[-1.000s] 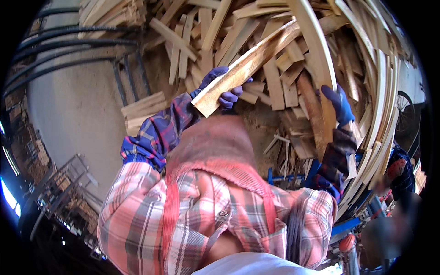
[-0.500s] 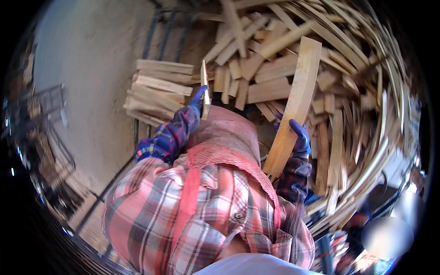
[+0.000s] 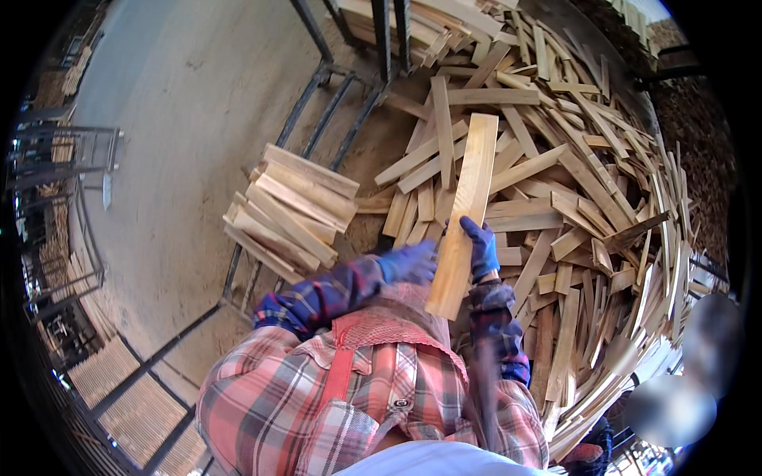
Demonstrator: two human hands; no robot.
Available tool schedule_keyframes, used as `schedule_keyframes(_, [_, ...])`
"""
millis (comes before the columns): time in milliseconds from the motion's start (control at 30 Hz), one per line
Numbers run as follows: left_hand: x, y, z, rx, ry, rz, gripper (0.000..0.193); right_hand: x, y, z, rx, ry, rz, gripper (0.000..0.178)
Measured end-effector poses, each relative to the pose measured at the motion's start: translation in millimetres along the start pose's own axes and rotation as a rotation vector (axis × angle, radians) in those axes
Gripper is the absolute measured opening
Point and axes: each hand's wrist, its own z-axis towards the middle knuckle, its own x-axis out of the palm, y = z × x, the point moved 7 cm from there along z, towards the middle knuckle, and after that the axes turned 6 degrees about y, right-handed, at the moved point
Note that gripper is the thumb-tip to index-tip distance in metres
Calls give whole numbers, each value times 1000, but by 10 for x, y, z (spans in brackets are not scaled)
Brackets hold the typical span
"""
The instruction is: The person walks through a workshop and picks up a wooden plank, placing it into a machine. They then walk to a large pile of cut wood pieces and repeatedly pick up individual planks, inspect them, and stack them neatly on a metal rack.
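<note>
Holding the long plank (image 3: 463, 214) upright now rather than slanted as a second ago, we have our right hand (image 3: 480, 247) closed around its edge and our left hand (image 3: 411, 262) flat against it, just right of the neat stack (image 3: 290, 210).

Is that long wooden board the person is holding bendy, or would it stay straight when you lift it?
Probably straight: the board juts out unsupported beyond the right hand without sagging. It looks thin and pale, so likely light for its length. The left hand is at its edge, perhaps steadying it, and flat faces won't roll.
</note>
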Motion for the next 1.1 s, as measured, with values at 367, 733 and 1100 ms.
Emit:
schedule_keyframes(367, [1074, -4244, -26, 758, -107, 446, 43, 1093, 1266, -155, -583, -116, -89, 56])
schedule_keyframes(733, [-1090, -1265, -224, -316, -235, 1109, 43, -1005, -689, -665, -207, -659, 620, 55])
schedule_keyframes(1100, [-783, -1037, -417, -128, -592, 798, 47, -3140, 1101, -139, -456, -1295, 448, 58])
